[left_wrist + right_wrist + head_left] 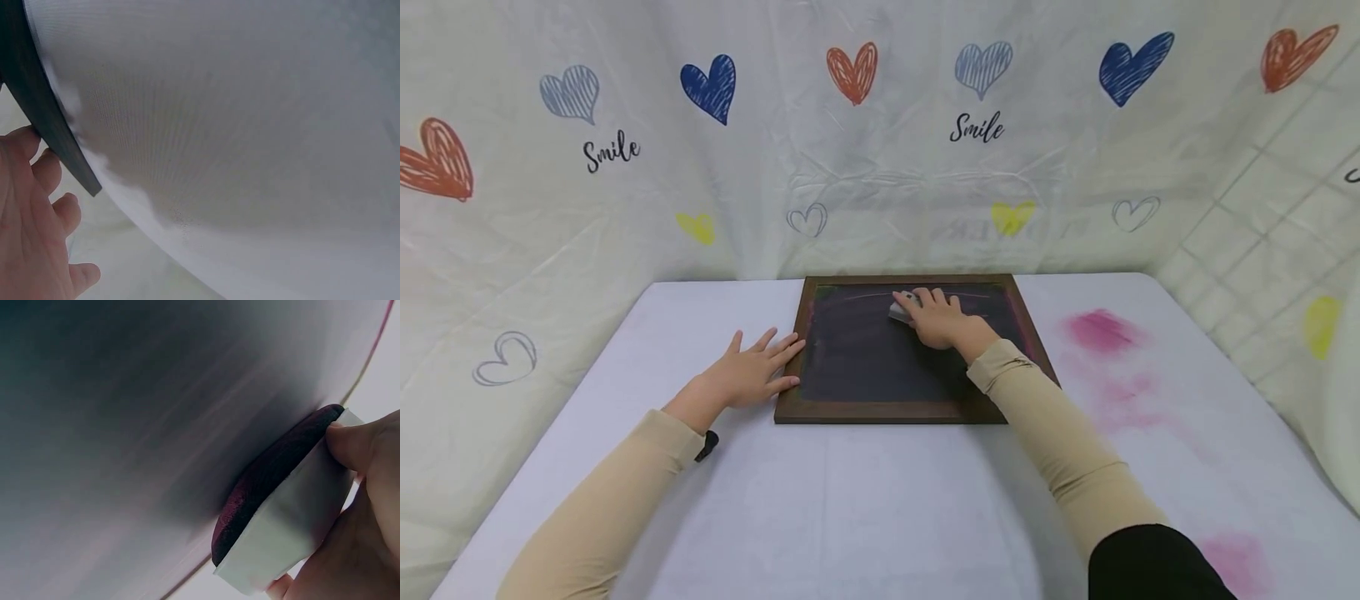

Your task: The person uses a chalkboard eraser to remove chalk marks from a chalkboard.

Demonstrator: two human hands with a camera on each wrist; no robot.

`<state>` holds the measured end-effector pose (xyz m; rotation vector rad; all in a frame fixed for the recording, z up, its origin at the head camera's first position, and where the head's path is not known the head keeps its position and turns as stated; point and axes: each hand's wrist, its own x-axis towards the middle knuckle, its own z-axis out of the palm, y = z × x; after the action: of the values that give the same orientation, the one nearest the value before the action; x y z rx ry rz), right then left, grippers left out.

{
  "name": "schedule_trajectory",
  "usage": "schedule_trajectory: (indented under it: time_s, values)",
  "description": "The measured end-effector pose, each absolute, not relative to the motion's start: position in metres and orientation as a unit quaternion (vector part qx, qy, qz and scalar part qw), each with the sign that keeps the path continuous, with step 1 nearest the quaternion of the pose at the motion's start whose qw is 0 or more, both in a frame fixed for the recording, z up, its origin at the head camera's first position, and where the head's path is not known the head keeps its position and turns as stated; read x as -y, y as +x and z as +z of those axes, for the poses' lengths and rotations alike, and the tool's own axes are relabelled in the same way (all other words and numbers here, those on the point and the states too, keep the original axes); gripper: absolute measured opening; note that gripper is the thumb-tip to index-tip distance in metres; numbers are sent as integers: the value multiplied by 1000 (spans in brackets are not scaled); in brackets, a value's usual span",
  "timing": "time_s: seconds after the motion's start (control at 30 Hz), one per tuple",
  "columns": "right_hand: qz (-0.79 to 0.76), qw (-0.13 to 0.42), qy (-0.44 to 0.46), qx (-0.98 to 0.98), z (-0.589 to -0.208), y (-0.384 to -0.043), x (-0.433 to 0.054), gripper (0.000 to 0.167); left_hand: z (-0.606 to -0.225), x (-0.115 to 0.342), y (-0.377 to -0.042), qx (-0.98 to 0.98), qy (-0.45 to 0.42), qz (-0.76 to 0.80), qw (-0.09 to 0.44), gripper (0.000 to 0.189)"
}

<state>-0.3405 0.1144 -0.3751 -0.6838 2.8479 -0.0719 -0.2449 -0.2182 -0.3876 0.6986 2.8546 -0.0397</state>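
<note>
A small chalkboard in a brown wooden frame lies flat on the table. My right hand grips a chalkboard eraser near the board's upper middle. In the right wrist view the eraser has a pale grey body and a dark felt pad stained pink, which touches the board surface. Faint chalk streaks show there. My left hand is spread, its fingertips resting on the frame's left edge. The left wrist view shows that hand with its fingers against the dark frame.
A white cloth covers the table. Pink chalk smudges mark it to the right of the board. Behind hangs a pale curtain printed with hearts and the word Smile. A black sleeve or band covers the right upper arm.
</note>
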Motion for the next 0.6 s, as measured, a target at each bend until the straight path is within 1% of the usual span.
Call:
schedule_trajectory:
  time_s: [0.2,0.33,0.47,0.6]
  values:
    - [-33,96,-189,-977,-369,-340,-170,60,-385,219,-244,-966,237,-17,102,72]
    - [-46,89,-169,-980,-368,-339,-197,59,-386,220,-244,-966,233,-18,107,72]
    - [-71,91,-157,-981,-369,-341,-211,60,-387,220,-245,-967,233,-20,105,72]
    - [-79,99,-147,-981,-372,-344,-210,61,-389,221,-246,-966,235,-22,105,72]
